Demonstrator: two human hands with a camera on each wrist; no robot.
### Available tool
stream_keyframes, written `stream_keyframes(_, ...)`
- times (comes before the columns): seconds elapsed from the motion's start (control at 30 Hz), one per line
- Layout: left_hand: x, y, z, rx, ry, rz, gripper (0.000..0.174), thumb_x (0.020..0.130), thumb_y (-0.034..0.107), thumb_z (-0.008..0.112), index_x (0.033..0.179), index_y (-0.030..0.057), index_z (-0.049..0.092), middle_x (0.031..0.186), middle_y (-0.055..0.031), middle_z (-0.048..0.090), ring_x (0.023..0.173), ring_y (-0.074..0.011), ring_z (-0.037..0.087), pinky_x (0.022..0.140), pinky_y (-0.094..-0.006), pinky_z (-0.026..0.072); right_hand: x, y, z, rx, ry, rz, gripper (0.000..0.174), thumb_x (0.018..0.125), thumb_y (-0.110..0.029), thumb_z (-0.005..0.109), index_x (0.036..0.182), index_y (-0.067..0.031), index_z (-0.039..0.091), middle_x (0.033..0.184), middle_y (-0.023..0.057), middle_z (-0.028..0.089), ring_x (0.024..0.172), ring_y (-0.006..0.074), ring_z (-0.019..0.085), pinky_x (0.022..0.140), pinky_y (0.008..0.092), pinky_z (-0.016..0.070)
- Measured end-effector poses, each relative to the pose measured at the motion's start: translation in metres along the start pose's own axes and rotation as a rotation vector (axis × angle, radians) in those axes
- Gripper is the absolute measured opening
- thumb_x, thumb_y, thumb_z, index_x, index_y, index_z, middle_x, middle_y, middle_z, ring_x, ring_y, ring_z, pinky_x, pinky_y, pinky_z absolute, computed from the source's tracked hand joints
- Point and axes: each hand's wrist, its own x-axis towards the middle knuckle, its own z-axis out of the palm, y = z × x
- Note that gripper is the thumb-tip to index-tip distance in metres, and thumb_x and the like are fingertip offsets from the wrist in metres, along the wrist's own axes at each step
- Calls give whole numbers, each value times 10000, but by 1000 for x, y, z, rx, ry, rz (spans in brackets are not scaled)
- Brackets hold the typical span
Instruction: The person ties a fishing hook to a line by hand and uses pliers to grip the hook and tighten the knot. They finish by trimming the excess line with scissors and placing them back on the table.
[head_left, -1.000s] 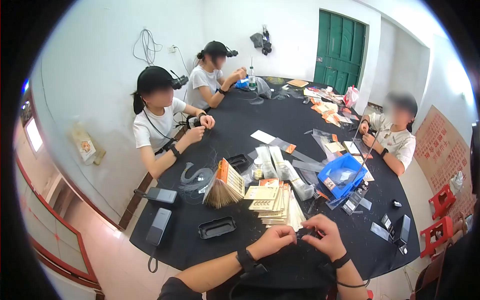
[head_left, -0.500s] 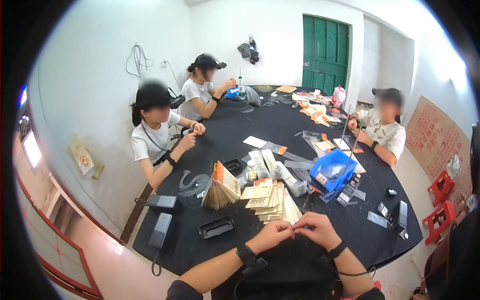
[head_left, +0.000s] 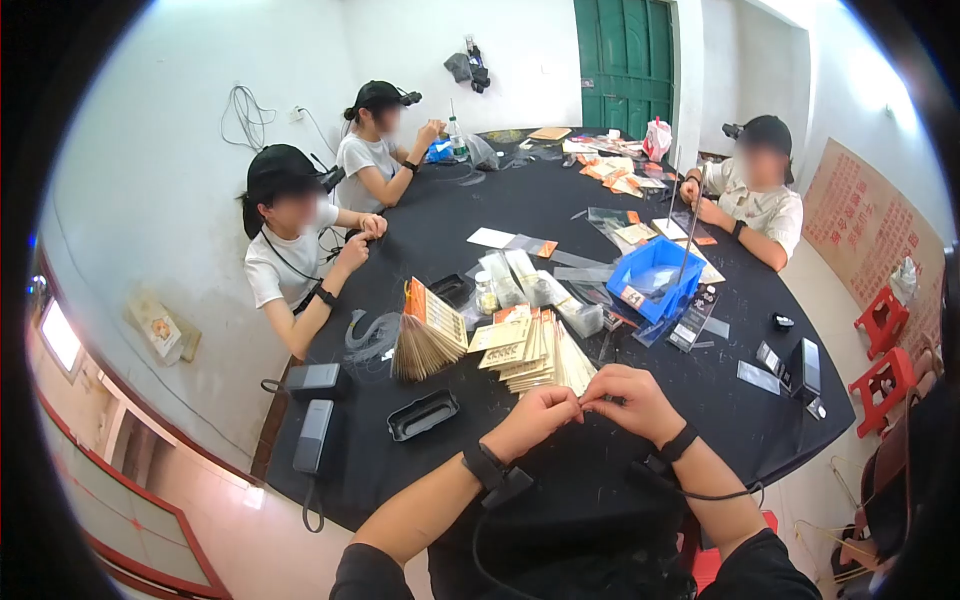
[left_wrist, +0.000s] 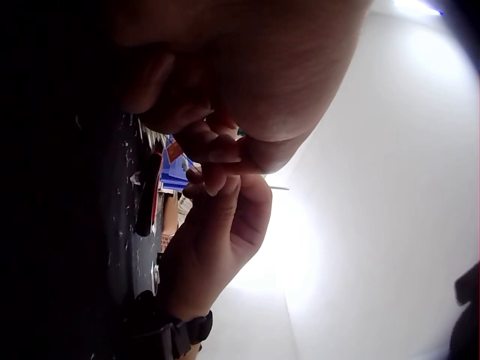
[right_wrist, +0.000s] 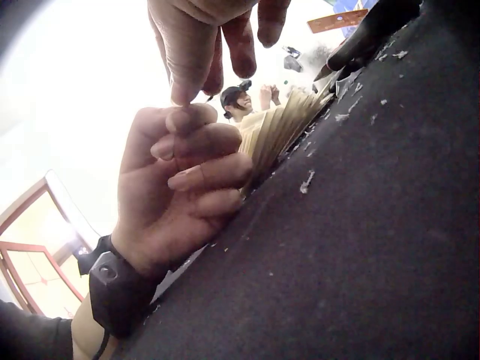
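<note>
In the head view, my left hand [head_left: 535,415] and right hand [head_left: 630,400] meet at the fingertips above the black table [head_left: 600,490], just in front of spread cream cards [head_left: 545,355]. The left wrist view has the left hand [left_wrist: 262,75] close up and the right hand [left_wrist: 214,240] below it. In the right wrist view, the left hand [right_wrist: 180,180] has curled fingers and a thumb-and-index pinch; the right hand [right_wrist: 202,37] reaches down to it, thumb and index together. A thin sliver [left_wrist: 278,187] juts beside the fingertips; the small thing between them is mostly hidden.
Left of the cards stand a fanned card bundle [head_left: 430,335] and a black tray [head_left: 423,415]. Two dark devices [head_left: 313,436] lie at the left edge. A blue bin [head_left: 655,280] holding rods stands right of clear packets [head_left: 575,312]. Three people sit around the table.
The head view has shifted, so the scene sits higher and further left. The hands have come closer together; the dark bit between them a second ago no longer shows.
</note>
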Motion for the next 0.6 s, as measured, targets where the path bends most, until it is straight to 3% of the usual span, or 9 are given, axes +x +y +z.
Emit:
stream_keyframes(0.13,-1,2,-1,-38,0,-35,188,890,177,550,792,58,659,704,52,555,637,-21,432,570,-193,341,-1,2,0,16,-13,9,97,752,-28,701,819,-20,631,803,83,613,766,245,609,680,322,483)
stream_keyframes(0.33,0,5,-2,-33,-2,-30,184,888,164,551,802,41,656,733,37,591,647,-31,452,599,-200,367,2,-2,2,-14,-5,40,106,748,-8,690,816,-25,610,812,84,605,766,253,604,681,324,481)
stream_keyframes(0.43,1,5,-1,-7,-8,5,187,917,181,535,804,63,625,671,67,493,591,-16,394,519,-185,301,5,0,4,-38,1,51,115,740,-9,693,813,-30,607,805,84,599,761,257,601,677,326,480)
stream_keyframes(0.6,5,-6,-3,-26,-1,7,156,900,149,543,805,57,626,732,45,572,656,-22,445,586,-196,353,6,0,6,-80,-14,116,115,738,-23,690,811,-38,602,793,85,593,749,261,597,665,332,473)
